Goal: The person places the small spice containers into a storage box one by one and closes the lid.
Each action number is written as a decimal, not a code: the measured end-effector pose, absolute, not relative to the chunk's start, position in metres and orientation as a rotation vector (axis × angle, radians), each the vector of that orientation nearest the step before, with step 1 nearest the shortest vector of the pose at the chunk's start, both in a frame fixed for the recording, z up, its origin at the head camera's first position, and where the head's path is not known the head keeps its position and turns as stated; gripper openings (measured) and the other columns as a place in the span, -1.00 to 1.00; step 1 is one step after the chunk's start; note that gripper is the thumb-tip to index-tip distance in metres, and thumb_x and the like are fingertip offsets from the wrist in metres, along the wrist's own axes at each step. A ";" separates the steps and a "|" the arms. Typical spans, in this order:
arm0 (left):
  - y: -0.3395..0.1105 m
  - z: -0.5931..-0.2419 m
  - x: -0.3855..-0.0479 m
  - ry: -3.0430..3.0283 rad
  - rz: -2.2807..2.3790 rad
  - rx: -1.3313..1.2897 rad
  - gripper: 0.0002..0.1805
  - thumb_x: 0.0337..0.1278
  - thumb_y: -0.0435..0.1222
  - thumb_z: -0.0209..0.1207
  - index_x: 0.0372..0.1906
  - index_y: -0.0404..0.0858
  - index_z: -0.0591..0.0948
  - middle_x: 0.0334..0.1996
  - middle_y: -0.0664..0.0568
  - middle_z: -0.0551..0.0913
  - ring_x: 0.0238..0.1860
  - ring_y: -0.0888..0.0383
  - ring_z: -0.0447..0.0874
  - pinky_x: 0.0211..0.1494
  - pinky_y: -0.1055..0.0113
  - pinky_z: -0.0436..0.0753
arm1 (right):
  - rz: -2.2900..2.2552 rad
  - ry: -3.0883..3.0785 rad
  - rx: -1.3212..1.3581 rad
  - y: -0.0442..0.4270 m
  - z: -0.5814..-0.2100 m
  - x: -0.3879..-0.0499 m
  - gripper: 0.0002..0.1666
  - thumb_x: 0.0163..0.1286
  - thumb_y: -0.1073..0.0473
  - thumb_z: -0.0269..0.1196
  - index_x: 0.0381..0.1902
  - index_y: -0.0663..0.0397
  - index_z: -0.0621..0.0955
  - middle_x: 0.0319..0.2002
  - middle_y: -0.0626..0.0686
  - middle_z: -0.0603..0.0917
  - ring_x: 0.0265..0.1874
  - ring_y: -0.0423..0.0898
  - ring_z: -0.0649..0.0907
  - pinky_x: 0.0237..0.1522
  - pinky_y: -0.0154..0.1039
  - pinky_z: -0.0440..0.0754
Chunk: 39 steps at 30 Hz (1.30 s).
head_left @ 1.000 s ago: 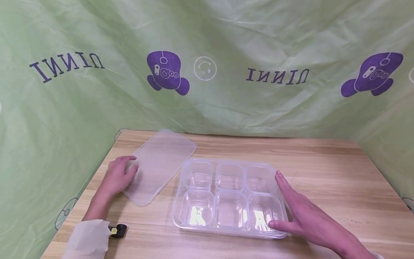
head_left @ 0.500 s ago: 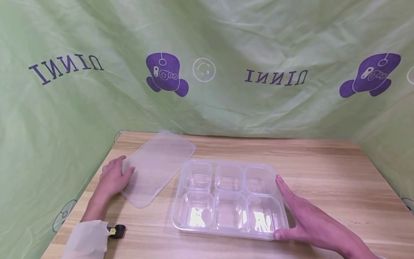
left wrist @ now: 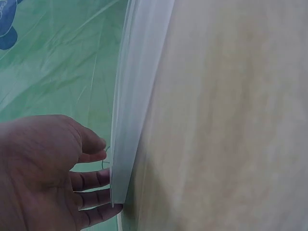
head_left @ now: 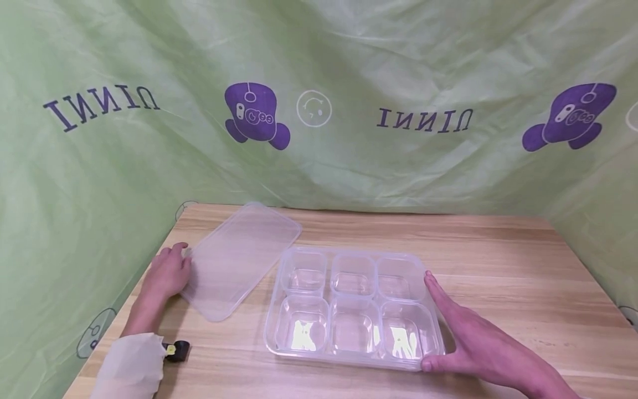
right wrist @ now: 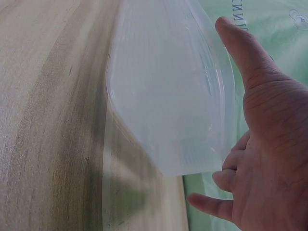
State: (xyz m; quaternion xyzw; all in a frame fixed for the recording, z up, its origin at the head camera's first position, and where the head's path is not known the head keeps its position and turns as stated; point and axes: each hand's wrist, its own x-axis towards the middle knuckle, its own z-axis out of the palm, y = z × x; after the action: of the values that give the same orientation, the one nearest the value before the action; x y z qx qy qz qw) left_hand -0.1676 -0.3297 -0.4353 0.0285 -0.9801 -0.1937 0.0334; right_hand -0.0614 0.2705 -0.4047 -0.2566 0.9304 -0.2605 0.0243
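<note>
A clear plastic container [head_left: 349, 361] with several square compartment boxes [head_left: 355, 332] in two rows sits at the middle front of the table in the head view. My right hand [head_left: 476, 341] lies along its right end, fingers spread toward the back corner and thumb at the front corner. The translucent lid [head_left: 244, 257] lies flat and slanted to the left of the container. At the lid's left edge is my left hand [head_left: 166, 275]; in the left wrist view its fingertips reach the lid's edge [left wrist: 137, 96], with no pinch visible.
The wooden table [head_left: 498, 249] extends to the right and behind the container. A green printed curtain [head_left: 349, 172] hangs round the back and sides. A black strap piece [head_left: 177, 351] sticks out from the left sleeve [head_left: 129, 366].
My left hand has drawn left from over the lid to its left edge. The right thumb has moved from over the container to its front right corner. Container and lid look unmoved.
</note>
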 end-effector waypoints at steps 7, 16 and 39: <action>-0.336 -0.434 -0.169 -3.025 -0.582 0.071 -0.63 0.40 -0.43 -0.08 0.16 -0.60 0.45 -0.05 -0.56 0.51 -0.09 -0.38 0.50 -0.05 -0.25 0.51 | -0.809 2.886 -0.802 0.270 -0.406 -0.063 0.54 0.09 -0.48 0.44 0.69 -0.07 -0.20 0.58 0.23 0.16 0.40 0.18 0.37 0.26 -0.64 0.00; -0.339 -0.436 -0.164 -2.979 -0.619 0.009 -0.68 0.38 -0.47 -0.09 0.04 -0.61 0.53 -0.16 -0.48 0.55 -0.19 -0.27 0.50 -0.11 -0.17 0.52 | -0.777 2.894 -0.827 0.269 -0.407 -0.061 0.53 0.10 -0.51 0.41 0.69 -0.03 -0.18 0.55 0.24 0.21 0.39 0.14 0.39 0.29 -0.55 0.09; -0.336 -0.424 -0.163 -2.694 -0.883 -0.098 -0.65 0.54 -0.44 -0.19 0.16 -0.55 0.50 -0.17 -0.40 0.62 -0.24 -0.20 0.54 -0.20 -0.02 0.51 | -0.810 2.879 -0.823 0.271 -0.408 -0.060 0.51 0.13 -0.48 0.41 0.69 -0.05 -0.19 0.59 0.20 0.14 0.41 0.17 0.35 0.26 -0.67 -0.01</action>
State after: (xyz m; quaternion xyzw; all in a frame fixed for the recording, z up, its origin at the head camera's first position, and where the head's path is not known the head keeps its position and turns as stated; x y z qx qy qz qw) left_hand -0.1627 -0.3359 -0.4235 -0.0343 -0.9387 -0.3075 0.1518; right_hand -0.0598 0.2713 -0.4085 -0.2654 0.9279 -0.2612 0.0198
